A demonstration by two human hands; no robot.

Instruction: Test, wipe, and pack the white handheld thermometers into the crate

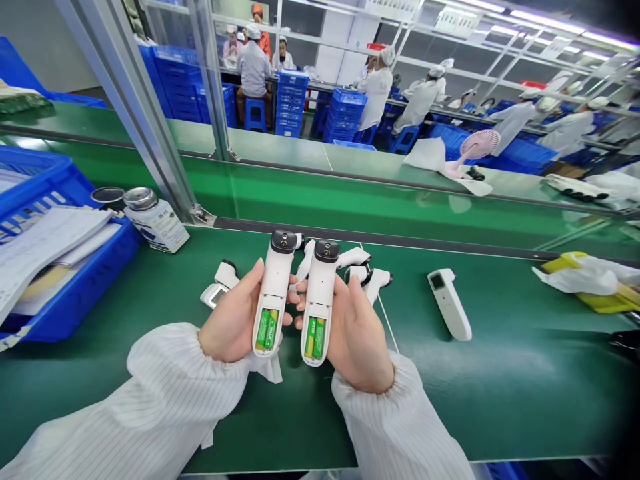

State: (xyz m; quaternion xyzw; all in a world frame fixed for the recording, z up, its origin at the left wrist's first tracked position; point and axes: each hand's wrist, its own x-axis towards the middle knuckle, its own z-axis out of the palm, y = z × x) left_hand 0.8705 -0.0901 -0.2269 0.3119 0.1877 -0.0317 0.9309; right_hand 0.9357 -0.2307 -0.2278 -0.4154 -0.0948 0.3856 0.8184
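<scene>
My left hand (233,320) is closed around a white infrared thermometer (277,273) with a black head. Its battery compartment faces me, uncovered, with green batteries (267,329) inside. Beside it, my right hand (357,333) grips a second thermometer (321,280) of the same kind, also showing green batteries (315,338) in its open compartment. Both are held upright, side by side, above the green table. Behind my hands lie several more thermometers (379,283), partly hidden. Another thermometer (220,285) lies left of my left hand, and one more (450,305) lies apart on the right.
Blue baskets (107,280) with papers stand at the left, near a metal-capped bottle (156,220). A metal post (135,107) and a clear partition run along the table's back. A yellow tray (600,301) with plastic sits at the right. Co-workers sit beyond, near a pink fan (479,144).
</scene>
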